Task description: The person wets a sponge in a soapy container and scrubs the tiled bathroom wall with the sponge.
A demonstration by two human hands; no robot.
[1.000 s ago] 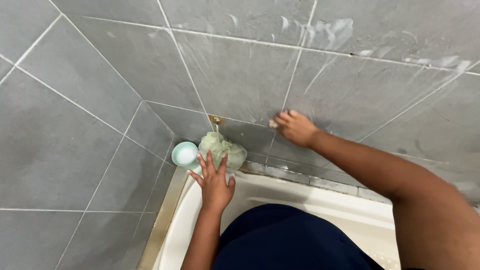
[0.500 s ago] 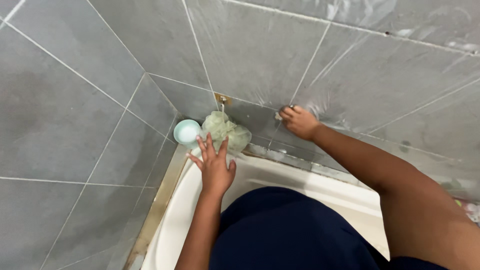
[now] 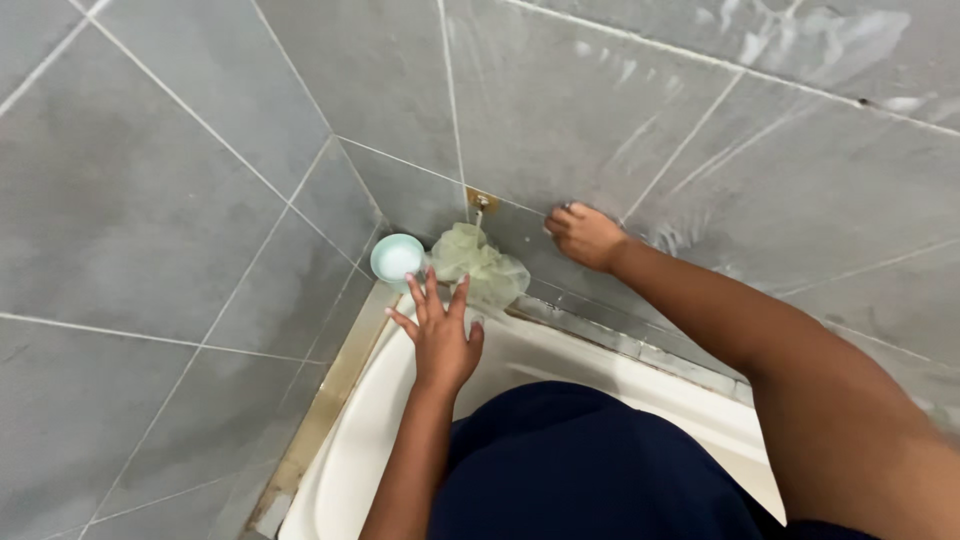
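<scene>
Two bare hands are at work in the corner where the grey tiled walls meet above a white tub (image 3: 345, 470). Taking the pale green mesh sponge (image 3: 478, 265) as the mark: it hangs from a small brass hook (image 3: 481, 199) set in the wall tile straight above it, and its bunched body sags down toward the tub's rim.

The left hand (image 3: 440, 335) lies just below the sponge, palm flat on the tub's corner, fingers (image 3: 431, 295) spread apart and pointing up at it. The middle fingertips reach the sponge's lower edge; whether they press into it or only brush it I cannot tell. That hand clasps nothing.

The right hand (image 3: 585, 235) is just to the right of the sponge, level with its top, curled into a loose fist against the wall tile (image 3: 700, 120). Something small may sit inside the fist, but the fingers hide it, so I cannot say whether it grips anything.

A round pale blue cup (image 3: 397, 257) sits immediately left of the sponge, tucked in the corner, mouth up, nearly touching the mesh. Soapy white streaks (image 3: 790, 40) smear the tile well up and right of the sponge. Below it, a dark blue garment (image 3: 580, 470) fills the tub's inner side.
</scene>
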